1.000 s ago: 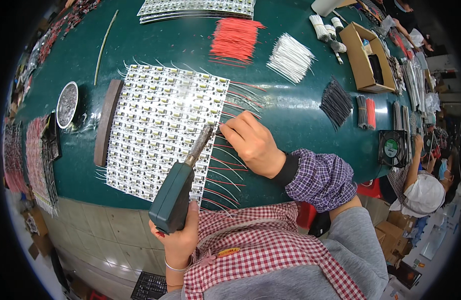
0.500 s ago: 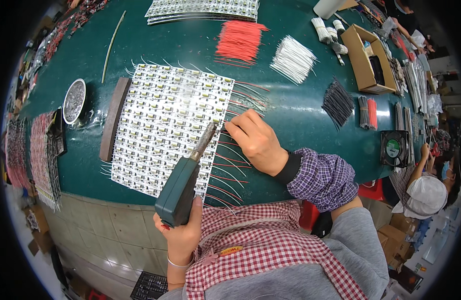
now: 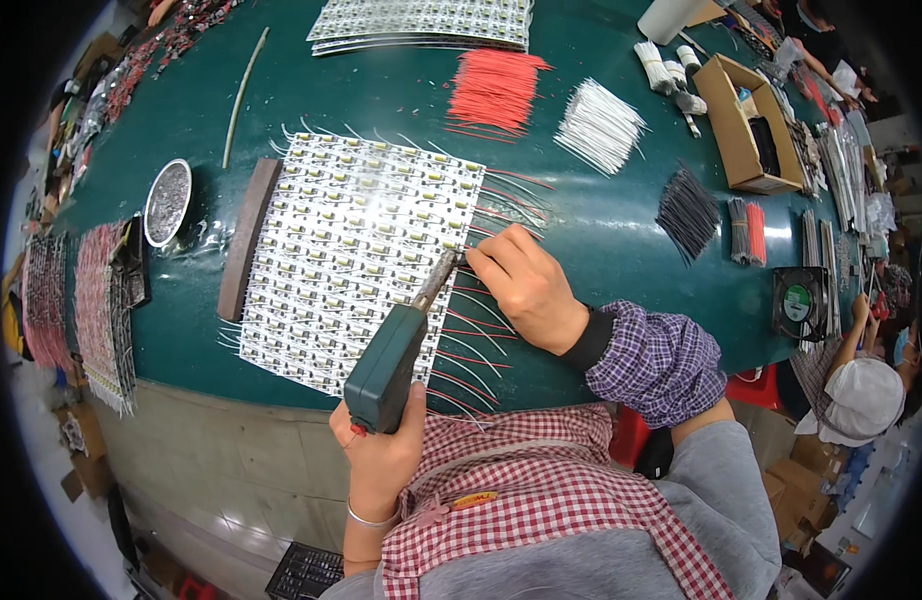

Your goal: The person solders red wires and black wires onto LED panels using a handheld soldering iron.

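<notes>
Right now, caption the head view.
Left hand holds a green soldering gun over a circuit panel; right hand at its right edge.

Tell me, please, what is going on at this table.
A person's bare left hand holds a dark green, gun-shaped tool, its metal tip near the right edge of a white sheet of small circuit boards. The bare right hand is closed beside the tip; anything held there is unclear. Thin red and white wires trail from that edge.

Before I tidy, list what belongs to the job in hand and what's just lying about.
Job: dark green gun-shaped tool, in the left hand; white rectangular circuit-board panel; likely red wire pile, white wire pile.

Apparently lying about: brown cardboard box; thin pale stick.
</notes>
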The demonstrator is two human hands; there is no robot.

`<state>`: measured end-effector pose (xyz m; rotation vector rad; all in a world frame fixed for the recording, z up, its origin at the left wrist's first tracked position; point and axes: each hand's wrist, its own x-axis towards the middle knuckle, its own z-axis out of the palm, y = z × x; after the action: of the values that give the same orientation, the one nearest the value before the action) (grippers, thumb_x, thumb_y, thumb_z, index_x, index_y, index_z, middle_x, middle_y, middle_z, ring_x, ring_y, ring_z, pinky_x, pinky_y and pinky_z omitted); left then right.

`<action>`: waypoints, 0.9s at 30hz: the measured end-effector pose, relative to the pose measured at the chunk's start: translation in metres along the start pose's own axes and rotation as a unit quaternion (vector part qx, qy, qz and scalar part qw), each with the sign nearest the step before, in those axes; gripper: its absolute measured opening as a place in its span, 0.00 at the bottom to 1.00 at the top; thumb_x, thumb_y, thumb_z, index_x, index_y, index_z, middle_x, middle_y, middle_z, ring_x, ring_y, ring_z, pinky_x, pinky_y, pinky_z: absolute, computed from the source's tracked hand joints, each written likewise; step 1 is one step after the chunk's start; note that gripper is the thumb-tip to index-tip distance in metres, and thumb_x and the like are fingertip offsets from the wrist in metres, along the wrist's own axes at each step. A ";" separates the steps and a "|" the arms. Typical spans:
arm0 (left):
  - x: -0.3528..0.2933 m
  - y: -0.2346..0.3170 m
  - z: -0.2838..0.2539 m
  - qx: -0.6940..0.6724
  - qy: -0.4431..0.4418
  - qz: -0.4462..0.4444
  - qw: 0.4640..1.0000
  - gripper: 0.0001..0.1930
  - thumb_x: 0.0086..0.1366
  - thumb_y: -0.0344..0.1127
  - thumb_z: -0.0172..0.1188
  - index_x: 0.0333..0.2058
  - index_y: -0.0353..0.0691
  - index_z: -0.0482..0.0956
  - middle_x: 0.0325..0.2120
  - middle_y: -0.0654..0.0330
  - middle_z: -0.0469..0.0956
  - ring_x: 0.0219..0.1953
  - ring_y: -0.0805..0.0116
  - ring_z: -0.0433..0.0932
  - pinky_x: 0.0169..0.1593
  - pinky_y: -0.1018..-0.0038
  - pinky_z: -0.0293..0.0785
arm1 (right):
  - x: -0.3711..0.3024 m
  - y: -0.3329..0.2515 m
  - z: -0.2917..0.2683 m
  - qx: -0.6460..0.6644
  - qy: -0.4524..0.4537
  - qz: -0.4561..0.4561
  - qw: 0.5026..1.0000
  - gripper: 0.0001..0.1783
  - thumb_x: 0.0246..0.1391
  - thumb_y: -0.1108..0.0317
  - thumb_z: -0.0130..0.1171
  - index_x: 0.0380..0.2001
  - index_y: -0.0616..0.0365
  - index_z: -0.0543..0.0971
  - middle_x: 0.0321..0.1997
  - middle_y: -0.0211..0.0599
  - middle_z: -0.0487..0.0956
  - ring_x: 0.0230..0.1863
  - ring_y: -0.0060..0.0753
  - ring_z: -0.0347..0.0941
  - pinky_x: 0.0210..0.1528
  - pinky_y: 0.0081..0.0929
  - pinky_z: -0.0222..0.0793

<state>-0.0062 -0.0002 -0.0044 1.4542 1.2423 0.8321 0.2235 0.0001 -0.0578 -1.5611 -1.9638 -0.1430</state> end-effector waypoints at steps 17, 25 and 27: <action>0.067 0.042 -0.103 0.207 0.300 0.262 0.894 0.13 0.56 0.29 0.69 0.40 0.32 0.81 0.34 0.59 0.82 0.31 0.69 0.80 0.40 0.73 0.73 | -0.002 -0.009 -0.012 0.023 -0.015 0.033 0.999 0.15 0.43 0.83 0.54 0.38 0.70 0.77 0.36 0.44 0.74 0.38 0.45 0.70 0.40 0.35 0.70; 0.086 0.011 -0.102 -0.082 0.227 0.047 0.969 0.08 0.55 0.22 0.63 0.34 0.28 0.79 0.18 0.61 0.75 0.15 0.77 0.71 0.18 0.81 0.63 | 0.003 -0.011 -0.008 0.027 -0.016 0.031 0.999 0.15 0.43 0.85 0.54 0.38 0.70 0.77 0.36 0.45 0.74 0.39 0.46 0.70 0.41 0.35 0.71; 0.063 0.013 -0.084 -0.132 0.164 0.037 0.977 0.10 0.54 0.20 0.64 0.37 0.27 0.78 0.22 0.58 0.77 0.15 0.77 0.71 0.18 0.80 0.64 | 0.003 -0.012 -0.009 0.017 -0.021 0.041 0.999 0.15 0.43 0.85 0.54 0.38 0.69 0.77 0.36 0.45 0.74 0.38 0.46 0.70 0.41 0.35 0.70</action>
<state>-0.0667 0.0823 0.0229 1.1848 1.2651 1.2762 0.2160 -0.0052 -0.0455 -1.6307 -1.9204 -0.0433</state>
